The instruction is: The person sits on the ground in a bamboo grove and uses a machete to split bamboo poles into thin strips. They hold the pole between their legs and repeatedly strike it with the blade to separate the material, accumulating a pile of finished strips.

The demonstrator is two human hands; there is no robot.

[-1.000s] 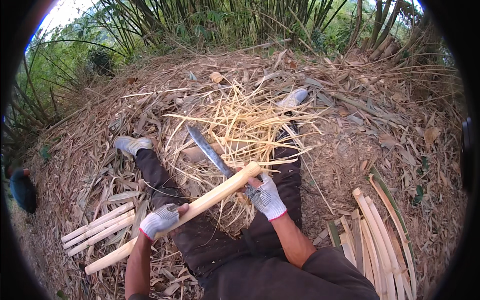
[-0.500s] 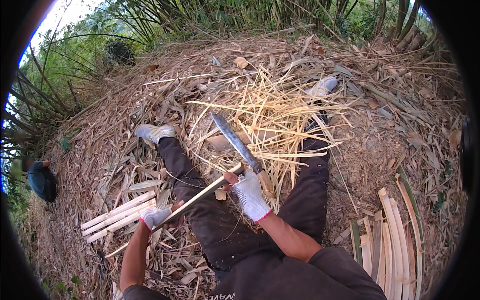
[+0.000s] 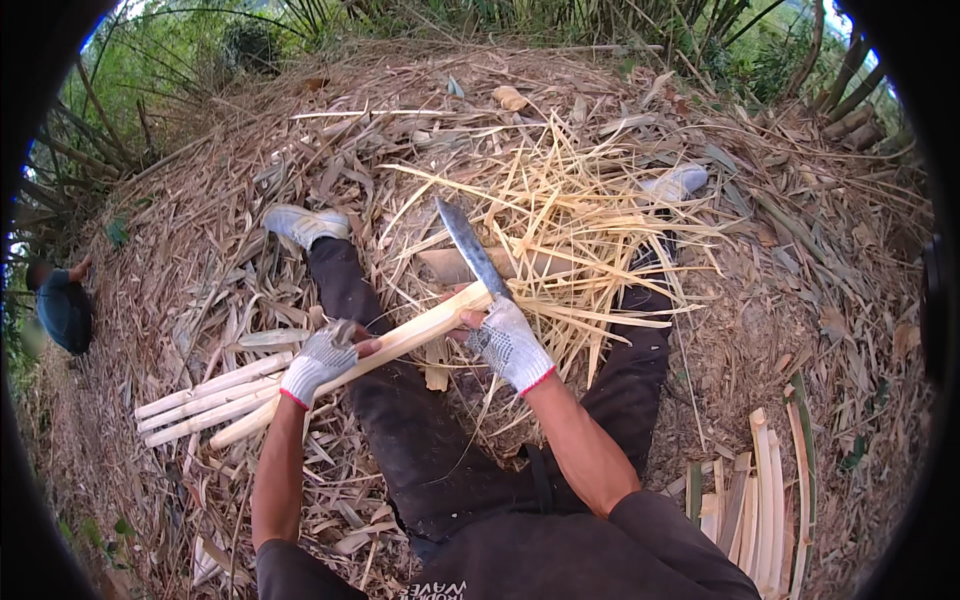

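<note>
Gripping the strip (image 3: pixel 408 338) low with the left hand (image 3: pixel 322 362), holding its upper end with the right (image 3: pixel 510 345), seemingly clasping the knife (image 3: pixel 470 247) too, handle hidden; slanting it over the left leg (image 3: pixel 400 415), by the shavings' (image 3: pixel 590 225) near edge.

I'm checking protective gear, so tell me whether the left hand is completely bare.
No, the left hand wears a white glove edged in red.

Brown ground (image 3: pixel 735 345) strewn with dry leaves (image 3: pixel 345 165)
A loose heap of thin pale strips (image 3: pixel 560 215) sprawls mid-ground, partly covering a thick tan piece (image 3: pixel 448 265); pale split lengths (image 3: pixel 205 402) lie side by side at left, longer slats (image 3: pixel 765 490) at right.
</note>
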